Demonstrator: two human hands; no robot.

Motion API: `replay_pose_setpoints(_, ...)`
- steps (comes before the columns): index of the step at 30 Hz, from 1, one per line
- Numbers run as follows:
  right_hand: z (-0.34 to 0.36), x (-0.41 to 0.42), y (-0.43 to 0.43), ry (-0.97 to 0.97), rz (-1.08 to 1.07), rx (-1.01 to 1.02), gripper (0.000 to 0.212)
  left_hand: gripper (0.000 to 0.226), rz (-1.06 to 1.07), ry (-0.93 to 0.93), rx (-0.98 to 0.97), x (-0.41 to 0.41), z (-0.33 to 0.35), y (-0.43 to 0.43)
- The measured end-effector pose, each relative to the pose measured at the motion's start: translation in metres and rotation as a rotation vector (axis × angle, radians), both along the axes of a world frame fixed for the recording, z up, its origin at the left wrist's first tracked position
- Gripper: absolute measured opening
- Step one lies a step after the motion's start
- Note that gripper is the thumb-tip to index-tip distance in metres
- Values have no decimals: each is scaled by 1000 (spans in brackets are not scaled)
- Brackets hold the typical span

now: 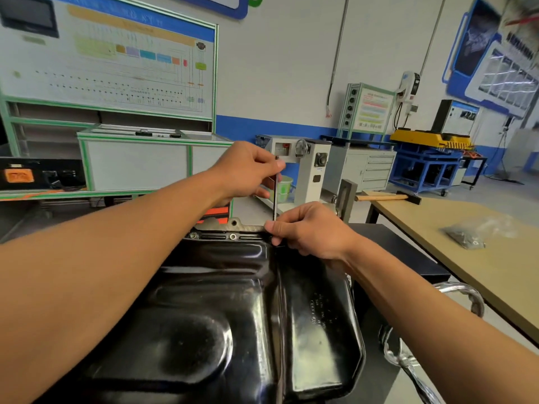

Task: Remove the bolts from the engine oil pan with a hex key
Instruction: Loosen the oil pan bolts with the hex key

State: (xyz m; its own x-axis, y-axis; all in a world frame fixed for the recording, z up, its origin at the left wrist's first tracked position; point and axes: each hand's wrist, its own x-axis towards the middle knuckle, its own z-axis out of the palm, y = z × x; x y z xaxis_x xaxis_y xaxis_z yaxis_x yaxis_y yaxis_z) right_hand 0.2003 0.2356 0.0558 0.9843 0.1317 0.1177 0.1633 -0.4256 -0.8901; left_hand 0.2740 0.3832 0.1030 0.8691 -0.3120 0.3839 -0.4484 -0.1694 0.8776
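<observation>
Steel, stamped and gloss-black, fills my lower view: the oil pan [221,316], dished, ribbed and smooth enough to mirror the lights. On its far flange sit a round socket-head bolt [193,235] and a second bolt [232,236]. Just right of them my left hand [248,170] pinches the top of the thin, straight hex key [274,196], which stands upright. My right hand [309,228] pinches its lower end at the flange corner, hiding the tip. Further right, a wooden-handled hammer [379,197] and a crinkled clear bag [466,234] lie on the tan table [437,217].
</observation>
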Motion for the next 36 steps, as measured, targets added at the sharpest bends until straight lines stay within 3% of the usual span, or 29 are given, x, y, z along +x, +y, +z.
replay_pose_setpoints(18,-12,0,-3,-32,47,154,30,14,-52,-34,59,2,-9,-16)
replay_pose_setpoints(27,-29,2,-3,-224,-83,100,47,12,-81,-63,81,-3,-8,-16)
replay_pose_setpoints(31,-28,4,-2,-216,-92,102,44,35,-85,-121,96,-4,-8,-14)
replay_pose_setpoints(36,-27,4,-2,-173,-79,127,43,33,-78,-168,146,-2,-5,-13)
